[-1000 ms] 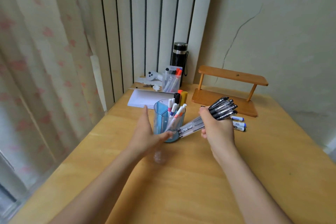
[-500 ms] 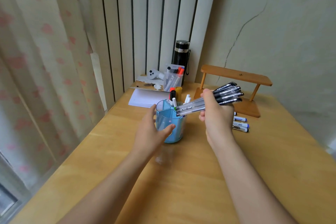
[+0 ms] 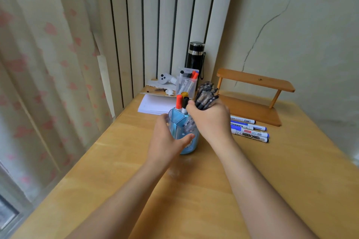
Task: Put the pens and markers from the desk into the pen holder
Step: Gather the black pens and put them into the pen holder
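Observation:
A clear blue pen holder stands mid-desk with red, black and yellow markers sticking up from its far side. My left hand wraps around the holder's near left side. My right hand grips a bundle of black-capped pens, tilted steeply, with their lower ends down inside the holder. Three whiteboard markers with blue caps lie on the desk just right of my right hand.
A small wooden shelf stands at the back right. Behind the holder are a clear box of markers, a black flask, a white sheet and a small white gadget. Curtains hang along the left.
My right hand swung the pen bundle from lying sideways beside the holder to nearly upright over it, and pushed the lower ends into it. My left hand stayed on the holder.

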